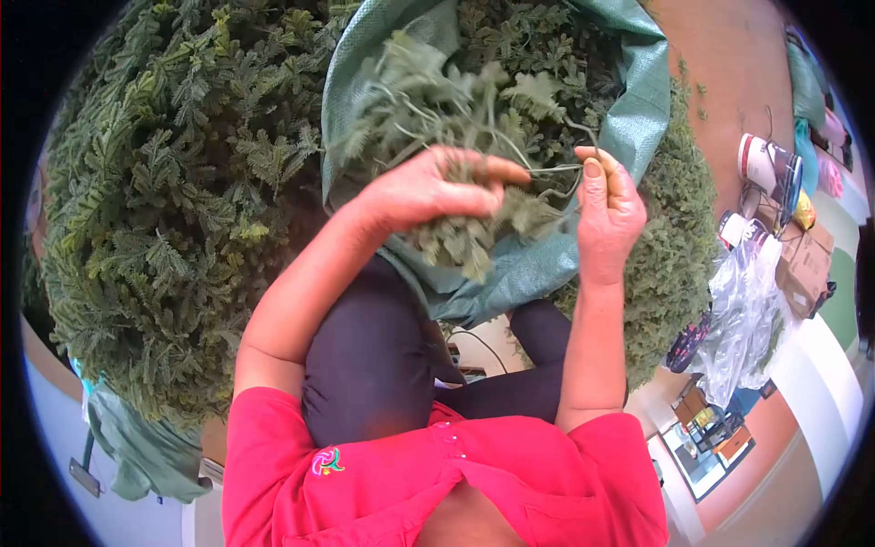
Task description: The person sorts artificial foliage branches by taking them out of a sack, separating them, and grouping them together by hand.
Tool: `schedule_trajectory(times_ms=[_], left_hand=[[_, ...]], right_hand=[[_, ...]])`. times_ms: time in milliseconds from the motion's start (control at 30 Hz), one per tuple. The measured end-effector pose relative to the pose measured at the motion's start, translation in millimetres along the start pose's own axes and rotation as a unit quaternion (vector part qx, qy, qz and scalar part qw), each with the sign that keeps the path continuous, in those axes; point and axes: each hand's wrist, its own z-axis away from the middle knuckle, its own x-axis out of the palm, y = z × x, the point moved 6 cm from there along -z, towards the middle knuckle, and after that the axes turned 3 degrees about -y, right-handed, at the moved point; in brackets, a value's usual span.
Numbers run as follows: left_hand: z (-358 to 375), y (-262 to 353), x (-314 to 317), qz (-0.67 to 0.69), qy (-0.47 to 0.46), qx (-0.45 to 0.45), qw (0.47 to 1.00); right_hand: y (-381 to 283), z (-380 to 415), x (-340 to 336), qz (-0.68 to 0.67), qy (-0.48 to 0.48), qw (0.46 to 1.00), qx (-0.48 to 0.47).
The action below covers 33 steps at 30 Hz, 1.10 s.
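Between the left hand (442, 190) and the right hand (609, 208) runs a wiry stem (554, 170), thin, smooth and dull green, part of a leafy bunch (437, 91). The bunch's foliage is matt and ragged-edged, feathery in places and broader, more lobed in others; it spreads beyond the left hand's knuckles and also hangs below that thumb. The stem's long axis lies nearly crosswise: its bare part points to the right hand's fingertips, while the foliage fans out past the left hand, forward and leftward. Right thumb and forefinger are pinched together on the stem, the other fingers folded in. The left hand is half open, thumb and forefinger spread apart, its palm over the bunch; with the leaves blurred around it, I cannot tell whether its hidden fingers grip anything.

Under and ahead of both hands gapes a sack (645, 100) of shiny green woven plastic, its rim creased, holding needle-leaved greenery (547, 41). Left of the left hand rises a dense pile (173, 191) of bristly, fir-like sprays; right of the right hand, a finer-textured mound (679, 237) bulges out beside the sack.
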Motion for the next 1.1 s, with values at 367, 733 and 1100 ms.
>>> schedule_trajectory(times_ms=[367,733,1100], left_hand=[[4,-5,-2,-0.088,-0.017,0.031,0.996],[-8,-9,10,-0.15,0.017,-0.002,0.989],[8,2,14,-0.031,-0.037,-0.113,0.992]], right_hand=[[15,3,-5,-0.335,0.073,0.939,0.015],[-10,19,37,-0.182,0.062,0.979,0.062],[-78,8,-5,0.214,-0.167,0.94,-0.208]])
